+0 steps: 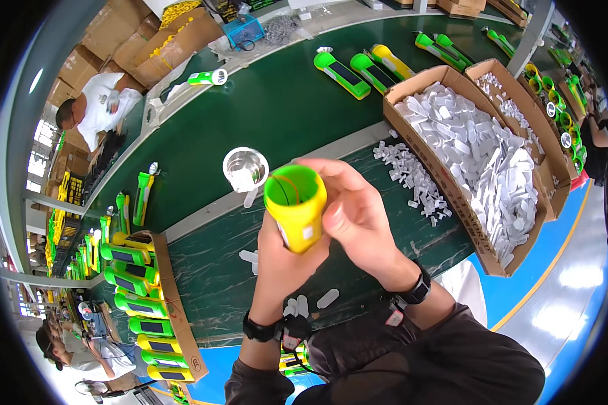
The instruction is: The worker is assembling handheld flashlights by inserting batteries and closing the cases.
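Observation:
A yellow flashlight housing (292, 217) with a green inside is held up between both hands, its open end toward me. My left hand (282, 260) is wrapped around its lower part. My right hand (361, 219) curls around the far right side, thumb near a small white patch on the body. A thin red wire shows inside the opening. Just left of the rim is a shiny round reflector cup (245, 169) with a white piece in it; whether the wire joins them I cannot tell. White oval pieces (327, 298) lie on the green table near my forearms.
At right stand a cardboard box of white oval pieces (466, 155) and a pile of small white parts (412, 177). A carton of green and yellow flashlights (180, 310) is at left. More flashlights (342, 74) lie on the green belt (270, 88). Co-workers (101, 101) are at far left.

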Available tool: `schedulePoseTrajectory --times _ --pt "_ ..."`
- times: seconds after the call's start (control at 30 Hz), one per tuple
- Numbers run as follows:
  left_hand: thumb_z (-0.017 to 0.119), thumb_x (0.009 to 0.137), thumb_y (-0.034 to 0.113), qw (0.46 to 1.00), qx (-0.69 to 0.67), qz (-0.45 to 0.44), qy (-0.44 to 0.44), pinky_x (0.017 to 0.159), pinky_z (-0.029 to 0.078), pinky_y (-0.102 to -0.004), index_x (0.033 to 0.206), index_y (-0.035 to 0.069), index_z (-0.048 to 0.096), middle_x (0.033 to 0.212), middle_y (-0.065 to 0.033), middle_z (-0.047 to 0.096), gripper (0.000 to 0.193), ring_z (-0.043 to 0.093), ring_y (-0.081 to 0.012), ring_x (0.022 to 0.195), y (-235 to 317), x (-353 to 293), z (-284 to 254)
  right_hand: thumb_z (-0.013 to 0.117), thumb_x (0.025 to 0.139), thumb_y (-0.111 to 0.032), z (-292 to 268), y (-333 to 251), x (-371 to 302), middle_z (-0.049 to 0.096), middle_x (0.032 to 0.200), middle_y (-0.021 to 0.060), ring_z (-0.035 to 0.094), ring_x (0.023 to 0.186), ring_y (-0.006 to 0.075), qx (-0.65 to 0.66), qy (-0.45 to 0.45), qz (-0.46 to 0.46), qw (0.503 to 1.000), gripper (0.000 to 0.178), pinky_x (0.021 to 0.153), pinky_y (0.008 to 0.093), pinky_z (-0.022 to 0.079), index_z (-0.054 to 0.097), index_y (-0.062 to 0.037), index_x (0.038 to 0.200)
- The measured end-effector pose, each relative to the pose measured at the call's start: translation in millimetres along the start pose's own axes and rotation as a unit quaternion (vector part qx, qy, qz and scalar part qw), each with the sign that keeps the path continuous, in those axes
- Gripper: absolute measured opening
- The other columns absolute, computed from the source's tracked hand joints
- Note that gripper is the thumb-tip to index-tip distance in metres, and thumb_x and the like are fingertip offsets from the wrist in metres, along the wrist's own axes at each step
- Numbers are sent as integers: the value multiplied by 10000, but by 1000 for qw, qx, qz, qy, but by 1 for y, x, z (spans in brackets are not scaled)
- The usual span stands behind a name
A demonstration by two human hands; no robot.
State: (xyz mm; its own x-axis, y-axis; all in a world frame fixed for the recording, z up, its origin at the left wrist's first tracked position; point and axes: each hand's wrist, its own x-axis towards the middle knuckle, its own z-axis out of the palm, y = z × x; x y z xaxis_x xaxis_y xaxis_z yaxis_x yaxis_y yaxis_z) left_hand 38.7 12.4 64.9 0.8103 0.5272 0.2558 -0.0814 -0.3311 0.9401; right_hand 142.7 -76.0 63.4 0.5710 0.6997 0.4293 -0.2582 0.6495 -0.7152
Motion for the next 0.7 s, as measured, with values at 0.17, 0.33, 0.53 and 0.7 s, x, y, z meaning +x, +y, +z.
schedulePoseTrajectory --times 0.17,0.33,0.53,0.7 --pt "605 808 -18 964 -236 -115 50 817 503 -327 1150 34 473 990 -70 570 370 608 -198 914 -9 4 -5 494 998 -226 -11 5 -32 486 1327 141 483 1246 235 -106 17 231 967 497 1048 364 382 322 5 1403" --pt "541 948 154 948 -283 -112 89 879 491 -366 1242 32 420 1056 -121 574 341 588 -228 992 -18 17 0 526 982 -174 -15 -1 -47 541 1247 147 599 1072 207 159 23 363 918 469 915 313 491 363 28 1372" --pt "536 972 301 955 -270 -120 -28 931 470 -381 1319 -11 408 1195 -142 565 484 576 -239 1100 -38 24 -21 744 788 -112 -40 -24 -15 640 904 71 617 783 121 -116 4 291 950 604 673 247 498 468 30 1306" --pt "520 979 230 978 -125 -166 31 876 490 -318 1276 -6 487 1143 -129 615 381 622 -214 1024 -31 -32 -88 756 727 -118 -53 6 24 627 837 161 629 676 248 -566 6 -13 825 535 633 335 508 607 -70 1238"
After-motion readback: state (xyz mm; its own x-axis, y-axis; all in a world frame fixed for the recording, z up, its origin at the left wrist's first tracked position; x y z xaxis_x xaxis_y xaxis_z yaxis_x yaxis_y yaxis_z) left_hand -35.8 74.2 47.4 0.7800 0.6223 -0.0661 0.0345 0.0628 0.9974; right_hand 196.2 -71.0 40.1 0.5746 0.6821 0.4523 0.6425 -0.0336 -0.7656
